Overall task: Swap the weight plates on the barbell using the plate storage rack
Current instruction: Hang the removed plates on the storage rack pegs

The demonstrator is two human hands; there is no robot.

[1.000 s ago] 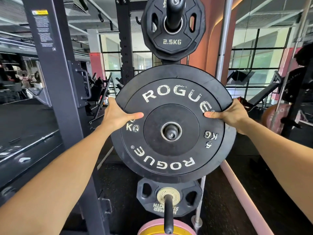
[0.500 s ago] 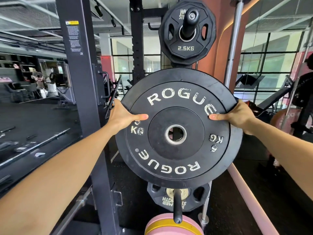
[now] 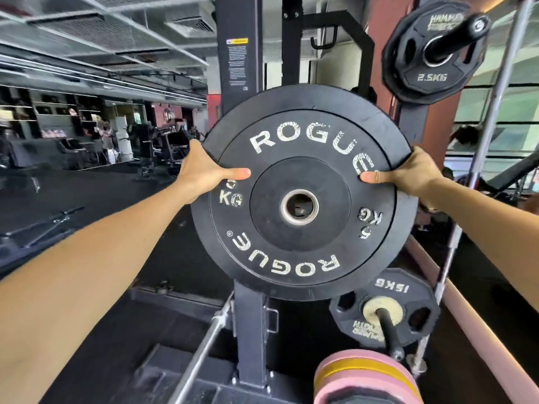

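I hold a black 5 kg ROGUE bumper plate [image 3: 303,246] upright in the air, clear of any peg; its centre hole is empty. My left hand [image 3: 204,173] grips its left rim, thumb across the face. My right hand [image 3: 408,176] grips the right rim the same way. To the right, the storage rack carries a 2.5 kg plate [image 3: 431,62] on an upper peg and a 15 kg plate [image 3: 385,313] on a lower peg. A bare steel bar [image 3: 204,354] slants down at the bottom centre.
A dark rack upright [image 3: 236,53] stands behind the plate, and its lower post [image 3: 250,333] shows below. A pink and yellow plate [image 3: 361,380] sits at the bottom right. A pink rail [image 3: 472,322] runs along the right. Open black floor [image 3: 87,193] stretches left.
The plate has come off its storage peg and moved left with both hands, away from the rack pegs. The view has swung left, so the 2.5 kg plate now sits far right.
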